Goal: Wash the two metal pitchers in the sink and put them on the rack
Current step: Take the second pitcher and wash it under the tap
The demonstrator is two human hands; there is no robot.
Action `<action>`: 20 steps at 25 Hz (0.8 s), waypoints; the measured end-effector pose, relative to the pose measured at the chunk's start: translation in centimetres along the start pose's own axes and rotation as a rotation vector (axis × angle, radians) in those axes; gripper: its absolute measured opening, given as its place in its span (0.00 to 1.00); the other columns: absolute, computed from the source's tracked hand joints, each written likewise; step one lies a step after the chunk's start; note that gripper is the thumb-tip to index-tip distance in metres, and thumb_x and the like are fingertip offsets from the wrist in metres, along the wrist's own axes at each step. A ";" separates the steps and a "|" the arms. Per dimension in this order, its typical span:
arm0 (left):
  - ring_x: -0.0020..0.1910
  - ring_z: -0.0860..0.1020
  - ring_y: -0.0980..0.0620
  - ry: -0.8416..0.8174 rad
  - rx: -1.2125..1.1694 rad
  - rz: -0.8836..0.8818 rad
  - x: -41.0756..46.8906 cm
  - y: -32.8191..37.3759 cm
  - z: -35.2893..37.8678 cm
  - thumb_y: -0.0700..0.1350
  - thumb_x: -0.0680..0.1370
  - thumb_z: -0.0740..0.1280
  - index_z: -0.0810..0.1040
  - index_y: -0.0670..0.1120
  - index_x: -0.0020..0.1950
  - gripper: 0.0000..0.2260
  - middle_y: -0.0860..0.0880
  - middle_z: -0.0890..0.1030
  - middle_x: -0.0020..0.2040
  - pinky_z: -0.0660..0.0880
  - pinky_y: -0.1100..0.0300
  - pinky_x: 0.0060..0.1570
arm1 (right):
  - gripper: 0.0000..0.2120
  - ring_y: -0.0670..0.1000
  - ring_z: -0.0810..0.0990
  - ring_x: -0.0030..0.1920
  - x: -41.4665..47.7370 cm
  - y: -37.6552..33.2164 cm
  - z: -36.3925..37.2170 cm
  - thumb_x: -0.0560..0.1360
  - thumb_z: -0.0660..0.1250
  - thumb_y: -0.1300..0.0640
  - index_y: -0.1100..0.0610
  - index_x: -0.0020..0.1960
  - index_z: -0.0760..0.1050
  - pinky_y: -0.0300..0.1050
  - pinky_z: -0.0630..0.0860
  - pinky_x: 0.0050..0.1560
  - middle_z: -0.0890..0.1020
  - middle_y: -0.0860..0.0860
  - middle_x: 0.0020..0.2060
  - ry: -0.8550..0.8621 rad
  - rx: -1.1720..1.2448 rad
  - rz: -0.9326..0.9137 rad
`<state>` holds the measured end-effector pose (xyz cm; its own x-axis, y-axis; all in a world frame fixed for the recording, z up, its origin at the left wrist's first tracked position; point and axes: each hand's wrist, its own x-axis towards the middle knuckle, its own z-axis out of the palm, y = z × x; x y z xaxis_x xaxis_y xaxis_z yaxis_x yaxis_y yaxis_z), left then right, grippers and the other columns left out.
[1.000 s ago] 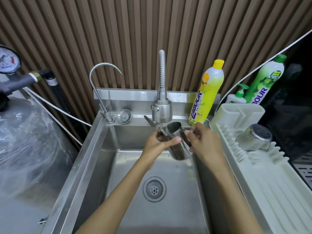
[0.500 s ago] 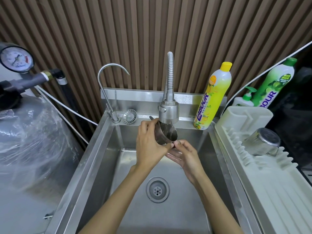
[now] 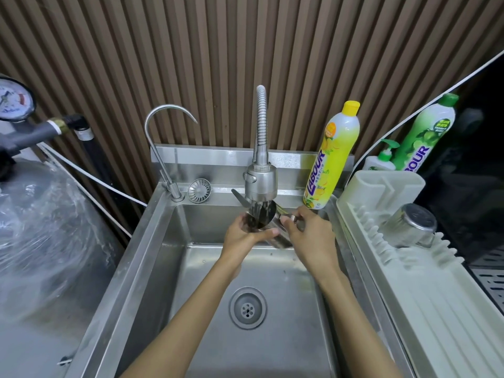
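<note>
I hold a small metal pitcher [image 3: 268, 225] under the spray head of the flexible faucet [image 3: 260, 184], and water runs into its open mouth. My left hand [image 3: 242, 234] cups its left side and rim. My right hand [image 3: 308, 236] grips its right side by the handle. The pitcher is tilted, mouth towards me, above the back of the steel sink [image 3: 163, 268]. A second metal pitcher [image 3: 410, 227] lies upside down on the pale green drying rack [image 3: 436, 296] to the right.
A yellow dish soap bottle [image 3: 334, 156] stands on the sink's back ledge. A green bottle [image 3: 425, 135] and a pump bottle [image 3: 381, 159] stand behind the rack. A thin gooseneck tap [image 3: 163, 148] and a strainer [image 3: 199, 190] are at the back left. The drain [image 3: 247, 308] lies mid-basin.
The pitcher has turned under the spray, and my right hand has moved from below its rim to its right side. The camera view has shifted slightly.
</note>
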<state>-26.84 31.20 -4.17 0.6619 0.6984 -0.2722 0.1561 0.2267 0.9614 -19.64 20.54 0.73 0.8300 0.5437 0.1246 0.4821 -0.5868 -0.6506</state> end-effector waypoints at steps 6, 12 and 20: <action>0.59 0.70 0.48 0.294 0.590 0.435 -1.1 2.5 -0.5 0.41 0.60 0.77 0.69 0.44 0.63 0.33 0.47 0.72 0.58 0.65 0.68 0.51 | 0.10 0.55 0.82 0.45 -0.5 2.0 5.1 0.76 0.63 0.61 0.59 0.37 0.71 0.46 0.80 0.54 0.83 0.57 0.41 -0.313 1.266 0.383; 0.55 0.72 0.49 0.368 0.678 0.155 -2.3 1.7 -0.4 0.67 0.56 0.73 0.72 0.45 0.53 0.35 0.49 0.73 0.51 0.73 0.51 0.56 | 0.11 0.57 0.84 0.32 0.1 1.6 2.9 0.74 0.67 0.54 0.64 0.44 0.76 0.51 0.84 0.36 0.84 0.57 0.39 -0.286 0.785 0.424; 0.56 0.78 0.48 -0.024 -0.200 0.109 0.1 -0.7 0.6 0.32 0.63 0.75 0.70 0.43 0.62 0.30 0.45 0.81 0.55 0.77 0.68 0.49 | 0.07 0.54 0.83 0.46 -0.8 -0.2 1.6 0.74 0.67 0.54 0.58 0.48 0.77 0.47 0.76 0.47 0.85 0.55 0.47 0.159 0.219 0.022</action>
<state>-26.45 30.64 -4.86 0.6846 0.7103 -0.1639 -0.0644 0.2828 0.9570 -20.82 21.20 -0.46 0.8813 0.4215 0.2136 0.4060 -0.4440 -0.7988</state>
